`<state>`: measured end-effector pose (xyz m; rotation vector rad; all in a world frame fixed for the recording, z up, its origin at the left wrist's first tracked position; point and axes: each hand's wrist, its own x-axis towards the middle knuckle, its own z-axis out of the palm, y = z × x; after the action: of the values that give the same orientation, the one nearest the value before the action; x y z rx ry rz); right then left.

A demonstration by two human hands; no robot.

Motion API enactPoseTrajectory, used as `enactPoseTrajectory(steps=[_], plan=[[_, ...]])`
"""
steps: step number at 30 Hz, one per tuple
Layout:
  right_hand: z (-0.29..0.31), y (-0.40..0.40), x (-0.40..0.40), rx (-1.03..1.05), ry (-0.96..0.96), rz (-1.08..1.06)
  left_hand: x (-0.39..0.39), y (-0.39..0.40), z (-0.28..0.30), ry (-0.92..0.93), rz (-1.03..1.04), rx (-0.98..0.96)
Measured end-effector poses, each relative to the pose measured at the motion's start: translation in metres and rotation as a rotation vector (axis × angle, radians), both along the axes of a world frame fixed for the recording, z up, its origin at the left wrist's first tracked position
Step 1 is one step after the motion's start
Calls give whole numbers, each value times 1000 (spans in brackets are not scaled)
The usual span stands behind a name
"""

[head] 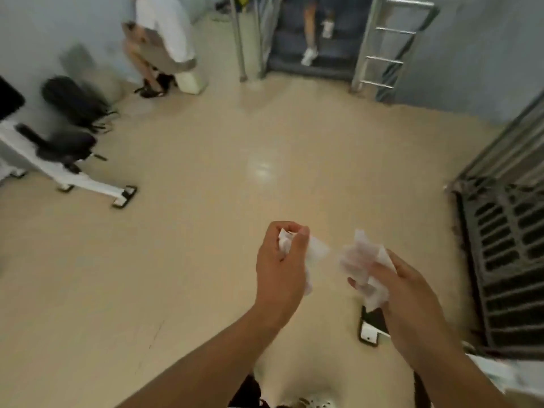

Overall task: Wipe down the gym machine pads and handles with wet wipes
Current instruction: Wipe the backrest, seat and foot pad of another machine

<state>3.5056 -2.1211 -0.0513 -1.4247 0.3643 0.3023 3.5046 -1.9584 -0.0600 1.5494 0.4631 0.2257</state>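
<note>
My L hand [279,260] grips a crumpled wet wipe [316,250]; R hand [394,282] pinches a 2nd wipe [362,257], just beside it, above beige floor [206,216]; gym machine [59,160] far left.

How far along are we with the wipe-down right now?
Nothing shows as wiped yet. In hand: the left hand and the right hand each hold a crumpled wipe, the right one at, over bare floor. Left: pads and handles; the only machine in view stands off to the left, out of touch, and its state is too blurred to judge.
</note>
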Motion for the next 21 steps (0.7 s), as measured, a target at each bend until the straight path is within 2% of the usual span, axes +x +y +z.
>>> enactPoseTrajectory(steps=[6, 12, 15, 18, 21], plan=[[-22, 164, -9, -13, 55, 325, -57, 137, -14, 16, 312, -137], [-44, 361, -53, -119, 65, 643, -119, 305, -12, 0, 517, -134], [-32, 463, -82, -94, 10, 756, -161, 394, -4, -7, 664, -102], [-13, 553, -116, 7, 51, 798, -204, 465, 2, -11, 869, -114], [1, 625, -151, 109, 82, 927, -240, 521, 3, -1, 1011, -140]])
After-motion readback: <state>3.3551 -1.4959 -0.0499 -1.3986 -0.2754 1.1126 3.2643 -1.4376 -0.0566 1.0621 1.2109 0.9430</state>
